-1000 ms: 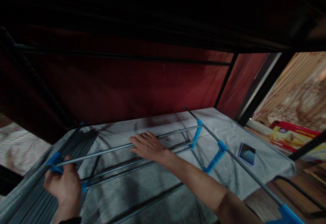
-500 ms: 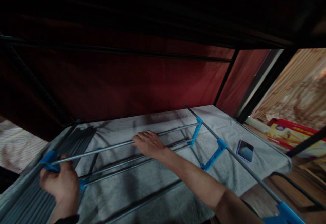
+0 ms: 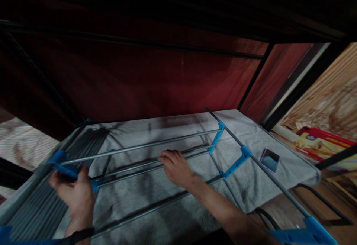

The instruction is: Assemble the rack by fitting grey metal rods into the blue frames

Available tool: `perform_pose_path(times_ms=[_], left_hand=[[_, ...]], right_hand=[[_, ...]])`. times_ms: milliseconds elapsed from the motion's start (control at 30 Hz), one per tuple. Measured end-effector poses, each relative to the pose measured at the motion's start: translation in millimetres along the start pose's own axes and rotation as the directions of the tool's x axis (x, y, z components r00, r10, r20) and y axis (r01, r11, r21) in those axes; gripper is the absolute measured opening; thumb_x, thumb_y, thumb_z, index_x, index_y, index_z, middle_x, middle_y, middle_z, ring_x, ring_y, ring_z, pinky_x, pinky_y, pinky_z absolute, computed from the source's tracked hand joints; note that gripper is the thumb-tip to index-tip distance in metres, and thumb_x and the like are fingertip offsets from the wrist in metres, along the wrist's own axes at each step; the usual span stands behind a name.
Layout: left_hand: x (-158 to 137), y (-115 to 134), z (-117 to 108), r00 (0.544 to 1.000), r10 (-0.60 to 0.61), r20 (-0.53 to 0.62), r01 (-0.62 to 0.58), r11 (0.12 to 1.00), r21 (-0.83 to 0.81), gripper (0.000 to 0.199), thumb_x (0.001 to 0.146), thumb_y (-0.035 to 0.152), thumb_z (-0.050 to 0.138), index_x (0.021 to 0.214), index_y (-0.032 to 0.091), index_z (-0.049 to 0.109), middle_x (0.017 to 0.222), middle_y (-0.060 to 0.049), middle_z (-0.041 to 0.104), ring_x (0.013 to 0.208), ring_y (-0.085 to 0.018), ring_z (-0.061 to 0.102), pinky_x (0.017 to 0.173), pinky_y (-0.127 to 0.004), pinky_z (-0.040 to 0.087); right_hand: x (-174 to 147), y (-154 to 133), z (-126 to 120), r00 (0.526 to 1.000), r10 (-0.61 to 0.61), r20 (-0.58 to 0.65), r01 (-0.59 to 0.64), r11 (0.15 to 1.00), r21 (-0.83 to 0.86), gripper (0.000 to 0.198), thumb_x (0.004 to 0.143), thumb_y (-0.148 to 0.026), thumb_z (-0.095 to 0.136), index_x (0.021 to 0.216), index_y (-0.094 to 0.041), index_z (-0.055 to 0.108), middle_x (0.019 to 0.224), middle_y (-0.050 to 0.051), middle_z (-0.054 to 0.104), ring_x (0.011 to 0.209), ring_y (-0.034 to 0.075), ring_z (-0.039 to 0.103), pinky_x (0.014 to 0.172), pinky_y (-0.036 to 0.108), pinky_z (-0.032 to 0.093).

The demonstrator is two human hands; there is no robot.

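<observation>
A partly assembled rack of grey metal tubes and blue plastic brackets lies across the bed. At its left end, my left hand grips a blue bracket, thumb on the near side and fingers beneath. The top tube runs from that bracket to a right-hand blue bracket. My right hand is curled over a middle tube below the top one; its fingertips are partly hidden. Another blue bracket joins the long right side tube.
A bundle of loose grey tubes lies along the left side. On the grey blanket, a phone rests at the right. Dark bed-frame bars and a red panel enclose the back. A red and yellow box stands beyond the right edge.
My right hand has let go of the top tube and moved down and right to a middle tube. My left hand stays at the blue bracket with its thumb shifted; the view has moved slightly.
</observation>
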State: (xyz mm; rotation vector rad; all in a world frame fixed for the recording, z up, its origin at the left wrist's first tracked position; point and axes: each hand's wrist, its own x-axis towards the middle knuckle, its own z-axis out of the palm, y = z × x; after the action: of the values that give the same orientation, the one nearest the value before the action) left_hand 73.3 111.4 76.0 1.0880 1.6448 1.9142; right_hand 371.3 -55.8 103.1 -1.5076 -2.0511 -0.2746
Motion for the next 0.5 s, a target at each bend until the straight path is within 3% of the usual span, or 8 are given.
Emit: perform_pose_path(times_ms=[67,133,200,267,367,433,500], left_hand=[[-10,-10,-9,0.999,-0.054,0.003,0.054,0.998,0.029,0.054,0.064,0.016,0.067,0.115,0.022,0.052,0.116,-0.002,0.066,0.109,-0.023,0.061,0.107,-0.043,0.044],[-22,-10,-16,0.994,-0.082,0.078,0.076,0.994,0.084,0.040,0.072,0.024,0.063,0.111,0.019,0.054,0.113,-0.007,0.066,0.111,-0.026,0.060,0.107,-0.044,0.043],[-30,-4,-19,0.978,-0.072,0.196,0.040,0.986,0.164,0.032,0.077,0.033,0.059,0.106,0.019,0.057,0.112,-0.009,0.065,0.112,-0.028,0.060,0.106,-0.044,0.043],[-33,-2,-21,0.971,-0.060,0.233,0.016,0.982,0.188,0.033,0.081,0.039,0.055,0.107,0.020,0.058,0.113,-0.009,0.065,0.112,-0.027,0.059,0.106,-0.042,0.043],[-38,-8,-30,0.992,0.007,0.128,-0.033,0.979,0.202,0.043,0.083,0.045,0.054,0.116,0.017,0.056,0.119,-0.011,0.062,0.115,-0.028,0.057,0.103,-0.043,0.045],[-48,-12,-41,0.996,0.084,0.012,-0.084,0.962,0.261,0.046,0.084,0.047,0.055,0.118,0.015,0.056,0.118,-0.013,0.061,0.113,-0.030,0.057,0.097,-0.045,0.048],[-62,-9,-48,0.972,0.232,0.019,-0.226,0.919,0.324,0.039,0.088,0.043,0.053,0.115,0.016,0.058,0.112,-0.013,0.062,0.108,-0.031,0.059,0.095,-0.050,0.048]], right_hand=[[-24,9,12,0.996,0.088,-0.001,-0.088,0.995,0.041,0.042,0.090,-0.008,0.048,0.130,-0.020,0.055,0.134,0.012,0.056,0.120,0.023,0.051,0.099,0.043,0.046],[-39,18,20,0.990,0.142,0.006,-0.142,0.989,0.051,0.043,0.090,-0.006,0.047,0.130,-0.019,0.055,0.135,0.013,0.054,0.122,0.025,0.051,0.099,0.046,0.047],[-42,25,24,0.988,0.153,0.018,-0.154,0.987,0.052,0.044,0.089,-0.005,0.045,0.130,-0.019,0.055,0.136,0.013,0.054,0.122,0.026,0.051,0.100,0.048,0.047],[-36,27,22,0.991,0.133,0.018,-0.134,0.988,0.073,0.044,0.090,-0.005,0.043,0.129,-0.021,0.056,0.134,0.012,0.056,0.121,0.026,0.053,0.100,0.049,0.046],[-24,19,7,0.993,0.118,-0.032,-0.112,0.984,0.137,0.042,0.091,-0.006,0.044,0.125,-0.024,0.059,0.128,0.009,0.060,0.117,0.024,0.056,0.100,0.046,0.046],[-19,13,-10,0.978,0.173,-0.117,-0.148,0.970,0.195,0.036,0.092,-0.009,0.044,0.119,-0.024,0.062,0.120,0.008,0.064,0.112,0.022,0.059,0.098,0.043,0.047],[-14,11,-32,0.935,0.272,-0.228,-0.209,0.941,0.267,0.030,0.093,-0.012,0.044,0.112,-0.024,0.064,0.112,0.007,0.066,0.107,0.021,0.061,0.094,0.040,0.048]])
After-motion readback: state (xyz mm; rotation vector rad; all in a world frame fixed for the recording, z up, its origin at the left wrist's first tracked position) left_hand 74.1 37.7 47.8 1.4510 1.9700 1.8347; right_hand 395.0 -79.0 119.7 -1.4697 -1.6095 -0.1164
